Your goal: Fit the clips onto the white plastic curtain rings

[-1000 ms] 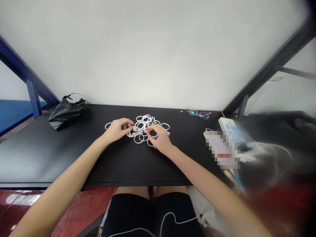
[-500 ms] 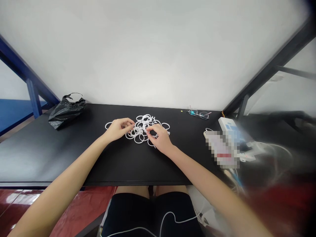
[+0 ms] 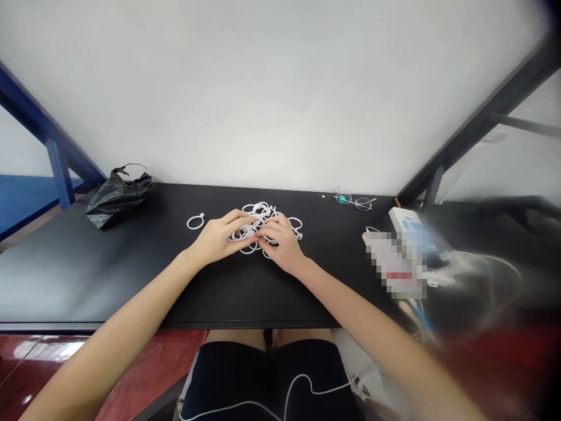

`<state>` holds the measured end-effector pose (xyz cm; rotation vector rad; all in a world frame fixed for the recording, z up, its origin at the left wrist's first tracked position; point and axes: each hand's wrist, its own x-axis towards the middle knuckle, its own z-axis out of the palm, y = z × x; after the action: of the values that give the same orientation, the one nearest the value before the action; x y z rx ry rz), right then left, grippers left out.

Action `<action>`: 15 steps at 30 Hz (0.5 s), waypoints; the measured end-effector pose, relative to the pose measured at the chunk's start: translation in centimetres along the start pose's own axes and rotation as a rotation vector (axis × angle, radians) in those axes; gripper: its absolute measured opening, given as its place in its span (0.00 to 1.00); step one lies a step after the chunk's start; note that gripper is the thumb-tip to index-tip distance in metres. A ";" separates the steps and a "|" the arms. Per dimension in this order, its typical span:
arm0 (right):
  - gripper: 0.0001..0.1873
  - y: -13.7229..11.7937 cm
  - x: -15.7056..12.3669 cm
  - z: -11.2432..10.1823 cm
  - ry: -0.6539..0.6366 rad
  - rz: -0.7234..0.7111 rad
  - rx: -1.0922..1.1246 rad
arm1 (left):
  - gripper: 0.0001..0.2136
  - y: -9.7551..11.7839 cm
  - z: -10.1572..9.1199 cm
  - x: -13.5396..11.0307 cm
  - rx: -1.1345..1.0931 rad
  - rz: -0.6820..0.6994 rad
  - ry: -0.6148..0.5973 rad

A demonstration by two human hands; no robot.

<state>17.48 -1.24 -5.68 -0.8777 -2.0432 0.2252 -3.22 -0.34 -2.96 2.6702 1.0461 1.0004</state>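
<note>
In the head view, the left hand (image 3: 219, 237) and the right hand (image 3: 283, 241) meet over a loose pile of white rings (image 3: 262, 210) near the middle of the black table (image 3: 131, 280). The left hand reaches in with fingers stretched over the pile and thumb set apart below them; the right hand's fingers are bent, its thumb and fingertips close together at the left thumb's tip. Whether either grip is closed on a ring cannot be told, since the small white parts at the fingertips blend with the pile. Rings show beyond the hands, between them and below the fingers, overlapping one another. One single ring (image 3: 195, 228), with a small knob on its rim, lies apart to the left of the left hand. Farther left, a crumpled black plastic bag (image 3: 118, 202) sits near the back of the table. To the right, eyeglasses (image 3: 353, 202) rest near the wall (image 3: 280, 105), with a tiny yellow speck (image 3: 323, 196) just beside them. Nearer the right edge are a white box (image 3: 405, 222) and a pixelated flat object (image 3: 394, 263). A white cord (image 3: 300, 377) crosses the person's dark shorts (image 3: 267, 386).
</note>
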 end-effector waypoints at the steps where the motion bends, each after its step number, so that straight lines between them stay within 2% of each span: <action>1: 0.06 0.0 0.0 0.1 0.001 -0.005 -0.003 | 0.15 0.0 0.1 0.0 0.003 0.007 0.008; 9: 0.05 0.3 -0.1 0.3 0.039 -0.024 0.039 | 0.09 0.0 0.6 0.0 -0.093 0.077 0.028; 15: 0.07 0.3 0.1 0.1 0.068 0.017 0.035 | 0.08 0.0 0.8 -0.1 -0.046 0.065 -0.007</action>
<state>17.51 -0.96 -5.86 -0.8702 -1.9644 0.2366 -2.73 -0.28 -3.65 2.6842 0.9289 1.0132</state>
